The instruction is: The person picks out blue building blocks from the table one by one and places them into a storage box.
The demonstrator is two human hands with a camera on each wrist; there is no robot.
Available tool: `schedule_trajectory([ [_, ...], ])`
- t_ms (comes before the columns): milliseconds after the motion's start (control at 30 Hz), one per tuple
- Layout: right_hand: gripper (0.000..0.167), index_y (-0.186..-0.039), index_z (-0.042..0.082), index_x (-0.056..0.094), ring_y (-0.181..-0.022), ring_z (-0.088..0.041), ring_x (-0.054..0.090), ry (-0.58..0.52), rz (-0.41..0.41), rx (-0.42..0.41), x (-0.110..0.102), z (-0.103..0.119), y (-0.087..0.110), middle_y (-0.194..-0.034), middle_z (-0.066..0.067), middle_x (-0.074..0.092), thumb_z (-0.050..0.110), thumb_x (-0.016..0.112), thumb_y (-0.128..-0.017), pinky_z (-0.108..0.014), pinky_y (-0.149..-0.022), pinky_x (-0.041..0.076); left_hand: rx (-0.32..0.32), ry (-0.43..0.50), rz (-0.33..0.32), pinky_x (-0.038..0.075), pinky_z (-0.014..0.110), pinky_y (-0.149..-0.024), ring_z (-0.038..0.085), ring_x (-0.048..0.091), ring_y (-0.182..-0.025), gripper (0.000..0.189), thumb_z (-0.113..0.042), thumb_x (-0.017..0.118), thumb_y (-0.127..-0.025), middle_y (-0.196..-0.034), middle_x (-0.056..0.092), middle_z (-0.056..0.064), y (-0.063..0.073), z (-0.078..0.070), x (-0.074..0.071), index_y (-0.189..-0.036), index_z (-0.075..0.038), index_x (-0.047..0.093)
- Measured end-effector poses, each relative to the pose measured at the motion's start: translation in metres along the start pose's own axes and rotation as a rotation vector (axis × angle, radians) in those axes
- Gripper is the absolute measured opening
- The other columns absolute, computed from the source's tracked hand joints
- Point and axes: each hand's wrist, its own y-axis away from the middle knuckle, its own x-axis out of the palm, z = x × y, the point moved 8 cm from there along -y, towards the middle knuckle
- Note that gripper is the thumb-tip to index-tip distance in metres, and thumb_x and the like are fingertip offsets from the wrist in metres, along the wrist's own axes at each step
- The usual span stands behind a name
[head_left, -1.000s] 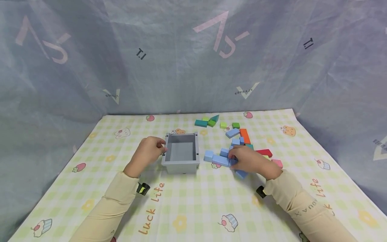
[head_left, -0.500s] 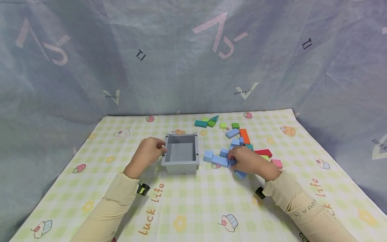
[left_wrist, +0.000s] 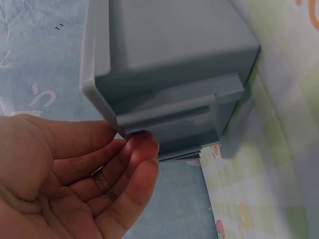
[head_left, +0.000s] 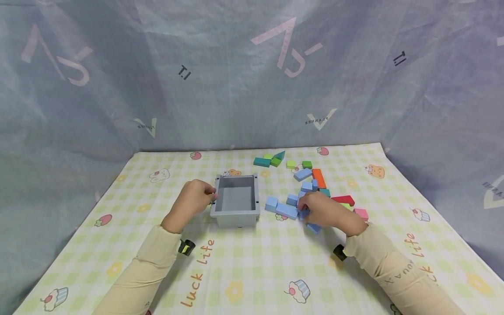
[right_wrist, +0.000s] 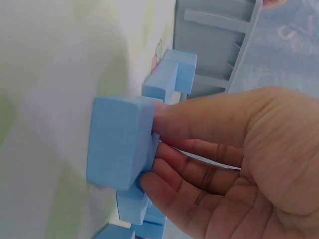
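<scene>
My left hand (head_left: 191, 201) is at the left side of an open grey plastic box (head_left: 236, 220). In the left wrist view, the thumb and fingertips pinch the box's rim at a corner, close to a ridge on its wall. To the right of the box, my right hand (head_left: 324, 212) reaches down into a cluster of light blue toy blocks. Its thumb and fingers grip a blue block there, mostly hidden behind a larger blue block (right_wrist: 119, 142) in the right wrist view. A long blue block (head_left: 287, 211) and a blue cube (head_left: 271, 204) lie left of the fingertips.
Beyond the right hand lie an orange block (head_left: 319, 178), a red block (head_left: 343, 200) and a pink block (head_left: 361, 214). Several green and teal blocks (head_left: 261, 162) are near the back edge. A checked cloth (head_left: 252, 271) covers the table; a grey curtain (head_left: 220, 100) hangs behind.
</scene>
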Motion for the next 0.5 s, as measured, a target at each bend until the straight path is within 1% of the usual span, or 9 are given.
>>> schedule_trajectory([
  [133, 0.021, -0.096, 0.006, 0.073, -0.078, -0.013, 0.054, -0.023, -0.014, 0.013, -0.003, -0.006, 0.001, -0.086, 0.004, 0.065, 0.007, 0.083, -0.078, -0.034, -0.076, 0.051, 0.004, 0.004, 0.002, 0.049, 0.035, -0.069, 0.018, 0.062, -0.077, 0.016, -0.012, 0.073, -0.091, -0.095, 0.075, 0.010, 0.000, 0.000, 0.000, -0.102, -0.001, 0.078],
  [300, 0.019, -0.094, 0.004, 0.072, -0.077, -0.015, 0.054, -0.058, -0.070, -0.005, -0.015, -0.007, 0.003, -0.084, 0.002, 0.064, 0.004, 0.081, -0.077, -0.035, -0.074, 0.050, 0.001, 0.014, 0.004, 0.048, 0.033, -0.069, 0.018, 0.060, -0.076, 0.014, -0.011, 0.073, -0.091, -0.094, 0.075, 0.010, 0.000, 0.000, -0.001, -0.100, -0.002, 0.079],
  [400, 0.019, -0.094, 0.004, 0.072, -0.077, -0.015, 0.054, -0.058, -0.129, -0.027, -0.024, -0.002, 0.004, -0.084, 0.001, 0.063, 0.002, 0.080, -0.077, -0.035, -0.074, 0.050, -0.007, 0.024, 0.012, 0.047, 0.032, -0.066, 0.017, 0.059, -0.073, 0.014, -0.011, 0.072, -0.092, -0.093, 0.075, 0.009, 0.000, 0.001, -0.001, -0.100, -0.002, 0.079],
  [500, 0.020, -0.096, 0.004, 0.072, -0.080, -0.017, 0.057, -0.061, -0.205, -0.041, -0.034, 0.005, 0.004, -0.088, -0.001, 0.064, 0.003, 0.080, -0.077, -0.037, -0.075, 0.051, -0.019, 0.036, 0.024, 0.046, 0.030, -0.063, 0.016, 0.058, -0.070, 0.013, -0.011, 0.072, -0.092, -0.092, 0.075, 0.008, -0.002, 0.002, 0.000, -0.099, -0.002, 0.079],
])
